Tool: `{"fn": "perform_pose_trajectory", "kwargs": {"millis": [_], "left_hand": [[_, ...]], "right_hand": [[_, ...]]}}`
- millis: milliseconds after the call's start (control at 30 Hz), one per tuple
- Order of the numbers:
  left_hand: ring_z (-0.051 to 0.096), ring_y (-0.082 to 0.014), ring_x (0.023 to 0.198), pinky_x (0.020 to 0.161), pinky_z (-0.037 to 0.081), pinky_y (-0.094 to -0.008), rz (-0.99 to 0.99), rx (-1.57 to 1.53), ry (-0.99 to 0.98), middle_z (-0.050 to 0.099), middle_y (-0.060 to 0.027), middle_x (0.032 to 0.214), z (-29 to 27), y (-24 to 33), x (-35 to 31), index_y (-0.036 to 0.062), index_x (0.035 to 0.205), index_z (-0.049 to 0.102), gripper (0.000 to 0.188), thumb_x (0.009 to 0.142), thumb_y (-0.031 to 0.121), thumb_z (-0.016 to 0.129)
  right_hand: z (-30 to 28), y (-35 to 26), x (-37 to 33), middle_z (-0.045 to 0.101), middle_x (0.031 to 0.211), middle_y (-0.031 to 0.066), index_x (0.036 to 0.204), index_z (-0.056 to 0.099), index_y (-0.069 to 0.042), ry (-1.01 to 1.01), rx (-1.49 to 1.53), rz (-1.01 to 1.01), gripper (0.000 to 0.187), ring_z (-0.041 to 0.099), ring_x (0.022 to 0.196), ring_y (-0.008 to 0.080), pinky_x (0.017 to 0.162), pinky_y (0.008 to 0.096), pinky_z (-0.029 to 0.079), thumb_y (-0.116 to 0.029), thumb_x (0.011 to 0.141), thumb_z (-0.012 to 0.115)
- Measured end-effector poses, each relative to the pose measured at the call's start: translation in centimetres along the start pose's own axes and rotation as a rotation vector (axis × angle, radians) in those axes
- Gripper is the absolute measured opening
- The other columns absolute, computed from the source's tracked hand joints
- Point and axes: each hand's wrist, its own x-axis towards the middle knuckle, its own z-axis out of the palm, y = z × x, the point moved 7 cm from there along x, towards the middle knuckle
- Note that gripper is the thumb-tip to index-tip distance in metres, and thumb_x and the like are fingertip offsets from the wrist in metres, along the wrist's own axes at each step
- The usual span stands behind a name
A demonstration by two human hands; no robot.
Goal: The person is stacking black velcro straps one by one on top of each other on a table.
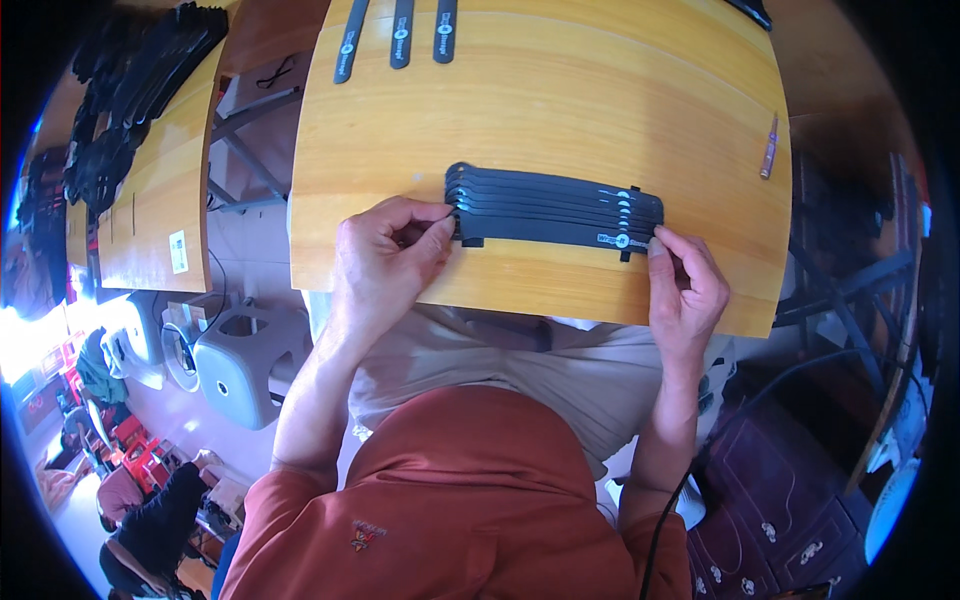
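"So, looking down at the wooden table (560,110), what to note first?"

"Fanned dark straps (550,208), overlapping in a neat row close to the near edge, slightly right of centre. Pale markings toward the right end, plus small black tabs (626,256) poking out on the near and far sides."

"And at the left end?"

"Held there by the left hand (392,250), pinched between thumb and forefinger, with the remaining fingers curled in."

"At the right end, too?"

"Yes, pinched near the corner by the right hand (688,285), with thumb and forefinger drawn narrow and the others bent behind. Impossible to tell how firmly."

"Anything more on the same wood?"

"At the far left, three separate dark straps (401,35), side by side and well apart from the fan. Over on the right, a slim pointed tool (769,150), lying near the edge."

"And beyond, on the left?"

"On a second table (165,220), a heap of black strips (150,80) at the far end and a pale label (179,252) nearer. Nearer still, a pale stool (240,365)."
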Motion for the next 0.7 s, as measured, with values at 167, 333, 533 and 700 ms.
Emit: {"fn": "perform_pose_trajectory", "kwargs": {"millis": [167, 333, 533, 700], "left_hand": [[0.065, -0.0051, 0.070, 0.063, 0.056, -0.0194, -0.017, 0.055, -0.003, 0.072, -0.0041, 0.080, -0.10, 0.07, -0.01, -0.0046, 0.104, 0.073, 0.013, 0.096, 0.006, 0.073], [0.061, -0.0052, 0.062, 0.056, 0.049, -0.0212, 0.015, 0.020, 0.030, 0.070, -0.0036, 0.073, -0.07, 0.03, -0.05, -0.0055, 0.100, 0.073, 0.011, 0.096, 0.004, 0.072], [0.062, -0.0050, 0.063, 0.057, 0.050, -0.0206, 0.020, 0.035, 0.022, 0.070, -0.0041, 0.073, -0.02, 0.20, -0.07, -0.0054, 0.101, 0.073, 0.011, 0.096, 0.005, 0.072], [0.062, -0.0051, 0.064, 0.058, 0.051, -0.0207, 0.028, 0.024, 0.023, 0.070, -0.0045, 0.074, 0.05, 0.31, -0.06, -0.0060, 0.101, 0.073, 0.012, 0.096, 0.005, 0.072]], "right_hand": [[-0.03, 0.02, 0.03, 0.066, 0.082, 0.0098, 0.102, 0.073, 0.005, 0.021, 0.013, -0.041, 0.011, 0.060, 0.066, 0.0124, 0.057, 0.0251, 0.046, 0.004, 0.092, 0.071], [-0.04, -0.26, 0.12, 0.066, 0.081, 0.0098, 0.100, 0.072, 0.005, 0.020, -0.004, -0.049, 0.009, 0.060, 0.064, 0.0129, 0.056, 0.0250, 0.046, 0.004, 0.091, 0.071], [-0.02, 0.08, 0.02, 0.066, 0.079, 0.0100, 0.099, 0.072, 0.005, 0.034, 0.014, -0.038, 0.009, 0.059, 0.061, 0.0131, 0.054, 0.0259, 0.044, 0.005, 0.090, 0.072], [-0.03, 0.01, 0.06, 0.065, 0.077, 0.0104, 0.098, 0.072, 0.005, 0.043, 0.003, -0.049, 0.009, 0.058, 0.060, 0.0136, 0.053, 0.0263, 0.044, 0.006, 0.089, 0.071]]}}
